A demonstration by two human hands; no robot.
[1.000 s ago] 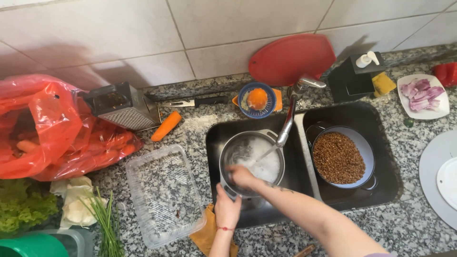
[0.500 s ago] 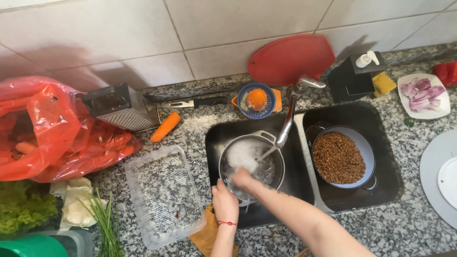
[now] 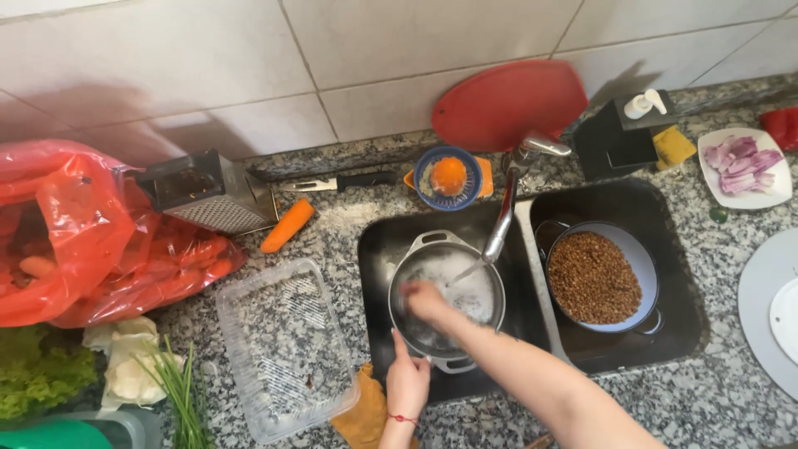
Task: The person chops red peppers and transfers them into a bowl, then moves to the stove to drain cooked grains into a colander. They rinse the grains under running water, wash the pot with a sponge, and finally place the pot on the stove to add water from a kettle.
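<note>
Pot wash in full swing, suds not yet rinsed off

The right hand (image 3: 428,301) is down inside the metal pot (image 3: 446,299) in the left sink basin (image 3: 374,249), and whether its grip is closed on anything I cannot tell; the left hand (image 3: 406,378) grips the pot's near rim. Water runs from the tap (image 3: 507,212) and foam coats the inside, so scrubbing looks midway, with rinsing left. Against the frames before, the right hand has slid from the pot's middle to its left wall; the pan of brown grains (image 3: 594,277) sits unchanged
</note>
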